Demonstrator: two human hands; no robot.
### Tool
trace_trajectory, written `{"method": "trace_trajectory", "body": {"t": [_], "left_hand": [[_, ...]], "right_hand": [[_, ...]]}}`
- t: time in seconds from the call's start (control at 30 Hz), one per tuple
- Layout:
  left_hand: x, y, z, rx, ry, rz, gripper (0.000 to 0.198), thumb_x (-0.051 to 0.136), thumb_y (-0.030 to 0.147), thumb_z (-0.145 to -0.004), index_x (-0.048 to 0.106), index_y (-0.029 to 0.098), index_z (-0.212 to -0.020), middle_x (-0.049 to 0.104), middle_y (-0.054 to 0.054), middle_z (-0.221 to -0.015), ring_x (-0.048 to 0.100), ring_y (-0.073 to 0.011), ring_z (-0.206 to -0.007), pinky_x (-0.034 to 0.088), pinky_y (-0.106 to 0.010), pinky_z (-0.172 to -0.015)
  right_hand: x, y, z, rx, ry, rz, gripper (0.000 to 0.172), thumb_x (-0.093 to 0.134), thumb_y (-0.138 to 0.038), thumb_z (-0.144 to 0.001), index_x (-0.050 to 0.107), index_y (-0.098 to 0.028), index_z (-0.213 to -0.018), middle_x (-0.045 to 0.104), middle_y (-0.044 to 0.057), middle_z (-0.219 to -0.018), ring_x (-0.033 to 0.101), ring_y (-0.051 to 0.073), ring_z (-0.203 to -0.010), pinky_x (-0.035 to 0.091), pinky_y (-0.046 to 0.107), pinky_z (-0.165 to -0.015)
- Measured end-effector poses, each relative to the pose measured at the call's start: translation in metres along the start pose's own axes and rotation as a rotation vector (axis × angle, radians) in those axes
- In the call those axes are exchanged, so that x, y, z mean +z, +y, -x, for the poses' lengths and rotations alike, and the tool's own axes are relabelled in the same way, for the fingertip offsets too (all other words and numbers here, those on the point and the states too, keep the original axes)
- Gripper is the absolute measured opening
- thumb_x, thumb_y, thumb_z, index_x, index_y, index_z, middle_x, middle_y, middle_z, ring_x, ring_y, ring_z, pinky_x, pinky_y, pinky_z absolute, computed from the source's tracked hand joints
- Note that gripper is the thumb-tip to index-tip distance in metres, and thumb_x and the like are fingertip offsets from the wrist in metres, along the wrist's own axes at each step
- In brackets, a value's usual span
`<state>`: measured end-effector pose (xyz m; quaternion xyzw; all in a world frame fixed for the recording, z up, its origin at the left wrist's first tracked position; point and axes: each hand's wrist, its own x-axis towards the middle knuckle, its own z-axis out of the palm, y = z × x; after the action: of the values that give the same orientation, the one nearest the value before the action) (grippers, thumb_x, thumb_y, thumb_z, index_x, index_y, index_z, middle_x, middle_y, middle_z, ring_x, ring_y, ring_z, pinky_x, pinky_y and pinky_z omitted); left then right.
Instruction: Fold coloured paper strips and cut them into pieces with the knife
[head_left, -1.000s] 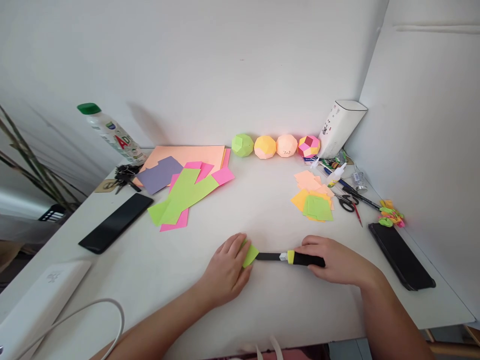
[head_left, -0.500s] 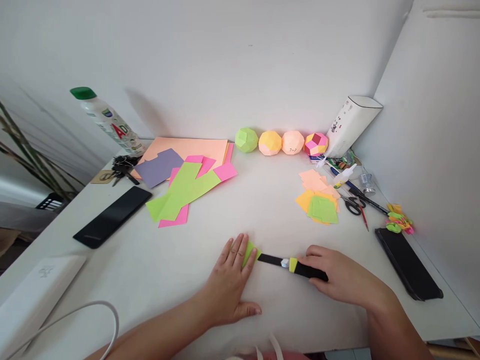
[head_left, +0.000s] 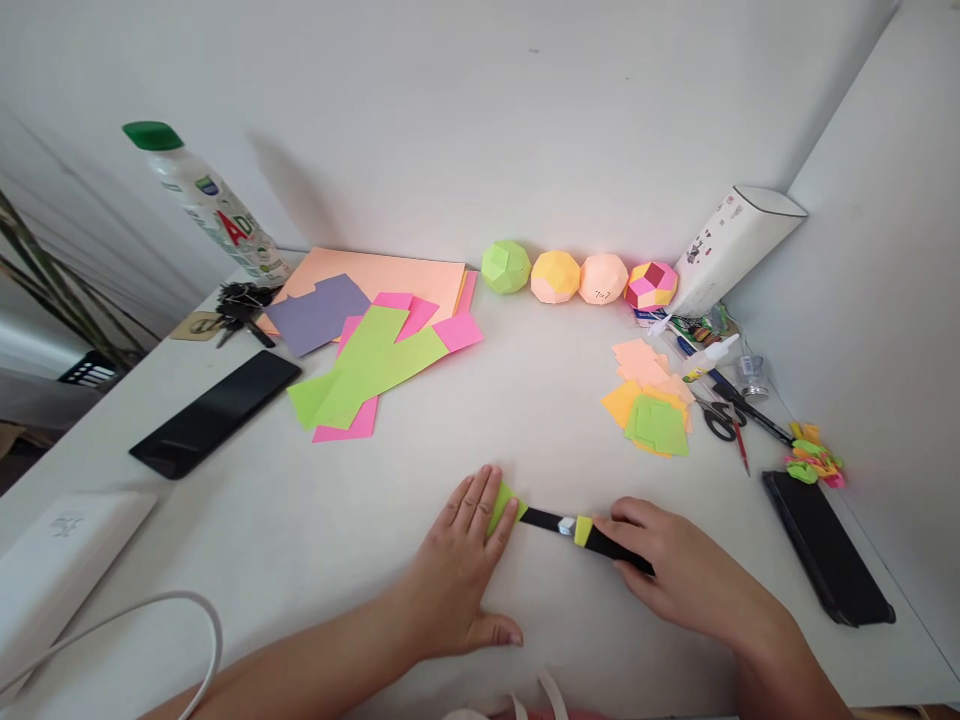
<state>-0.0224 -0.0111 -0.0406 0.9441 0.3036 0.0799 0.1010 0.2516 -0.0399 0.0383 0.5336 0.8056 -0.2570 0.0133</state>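
Observation:
My left hand (head_left: 459, 560) lies flat on the white table (head_left: 540, 420), fingers stretched out, pressing down a small green paper piece (head_left: 504, 508). My right hand (head_left: 675, 570) is closed around the black handle of a utility knife (head_left: 581, 530) with a yellow collar. The knife's dark blade end points left and meets the green paper at my left fingertips.
Coloured paper sheets (head_left: 371, 340) lie at the back left, small paper squares (head_left: 651, 405) at the right. Several paper balls (head_left: 577, 278) line the wall. Scissors (head_left: 721, 418), a glue bottle (head_left: 709, 358), two black phones (head_left: 214, 412) (head_left: 825, 545), keys (head_left: 240, 305) and a bottle (head_left: 202, 205) are around.
My left hand went from curled over the green paper to lying flat with its fingers stretched out. The knife now slants a little, blade end still at the paper. The camera view shifted.

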Motion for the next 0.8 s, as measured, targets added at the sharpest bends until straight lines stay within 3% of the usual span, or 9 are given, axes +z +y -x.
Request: {"method": "trace_trajectory", "body": {"t": [0.17,0.33,0.8], "left_hand": [[0.0,0.0,0.001,-0.004,0.001,0.007,0.114,0.032,0.088,-0.067,0.022,0.006,-0.146,0.007,-0.026,-0.153,0.005,-0.0455,-0.139,0.012,-0.058,-0.109],[0.001,-0.001,0.0,-0.019,-0.026,0.02,0.112,0.03,0.088,-0.068,0.022,0.009,-0.147,0.008,-0.024,-0.154,0.005,-0.0451,-0.14,0.012,-0.059,-0.108],[-0.001,-0.001,0.0,-0.007,-0.002,0.011,0.112,0.031,0.087,-0.069,0.022,0.007,-0.147,0.009,-0.024,-0.154,0.008,-0.0457,-0.139,0.014,-0.059,-0.108]], "right_hand": [[0.003,-0.004,-0.005,-0.036,0.029,0.022,0.046,0.045,-0.008,-0.081,0.057,-0.018,-0.125,0.058,0.01,-0.099,0.058,0.022,-0.087,0.052,0.036,-0.074],[0.004,-0.002,-0.005,-0.024,0.032,0.008,0.048,0.046,-0.008,-0.081,0.056,-0.022,-0.126,0.058,0.009,-0.1,0.058,0.02,-0.085,0.053,0.035,-0.074],[0.008,-0.009,-0.015,-0.058,0.139,0.085,0.042,0.045,-0.01,-0.083,0.058,-0.016,-0.122,0.059,0.012,-0.098,0.059,0.023,-0.086,0.055,0.038,-0.07]]}}
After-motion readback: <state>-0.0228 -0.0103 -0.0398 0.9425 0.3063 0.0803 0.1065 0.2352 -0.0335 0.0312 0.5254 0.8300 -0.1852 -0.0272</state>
